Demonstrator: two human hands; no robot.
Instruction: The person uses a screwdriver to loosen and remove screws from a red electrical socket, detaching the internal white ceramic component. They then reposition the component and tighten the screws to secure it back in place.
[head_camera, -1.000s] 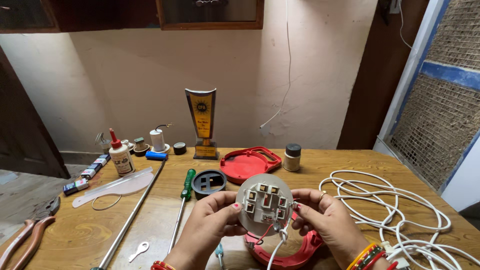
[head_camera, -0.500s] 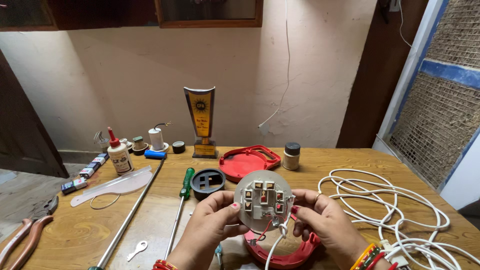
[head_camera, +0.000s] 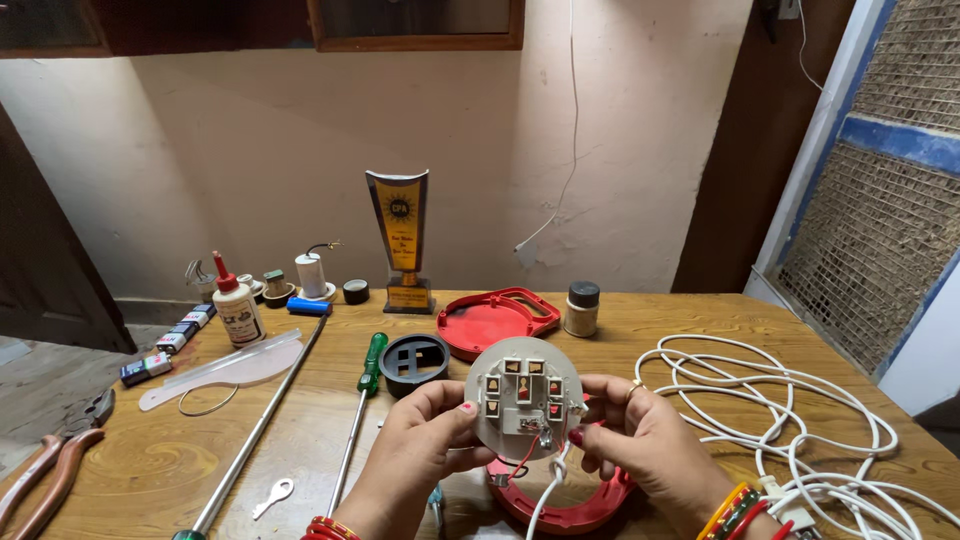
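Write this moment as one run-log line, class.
left hand: grips round grey socket plate | right hand: grips plate's other edge | below: red round plastic housing | near: green-handled screwdriver, coiled white cable

Socket plate (head_camera: 523, 397) between left hand (head_camera: 425, 450), right hand (head_camera: 640, 445); screwdriver (head_camera: 360, 410) left, cable (head_camera: 790, 420) right.

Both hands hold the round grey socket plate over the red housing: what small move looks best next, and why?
Probably lower the round grey plate onto the red housing below it. Left hand and right hand hold it upright, terminals facing the camera, with the white cable and red wire already attached.
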